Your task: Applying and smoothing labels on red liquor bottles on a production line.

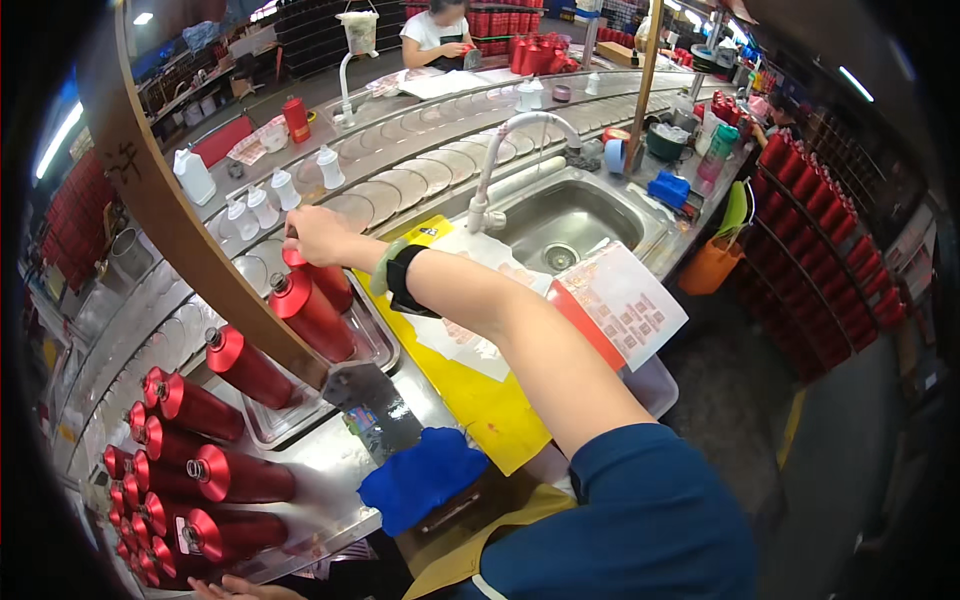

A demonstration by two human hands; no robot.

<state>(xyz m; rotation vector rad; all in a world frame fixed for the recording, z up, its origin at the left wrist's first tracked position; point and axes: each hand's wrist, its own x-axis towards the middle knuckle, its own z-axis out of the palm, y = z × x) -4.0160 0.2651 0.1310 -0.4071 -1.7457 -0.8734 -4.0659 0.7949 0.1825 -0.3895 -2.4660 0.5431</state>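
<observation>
Fingers of the right hand (322,234), the nearer, are pinched around the neck of a red bottle (333,286), upright below them, toward the tray's (394,354) far edge; the left hand's (243,589) grip I can't tell.

Shiny silver metal table (325,462) has glossy red bottles (245,474) crowding one end, plus a crumpled blue cloth (420,480) and flat yellow sheet (490,420).

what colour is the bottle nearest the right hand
Red; the bottle shows best in the head view.
</observation>
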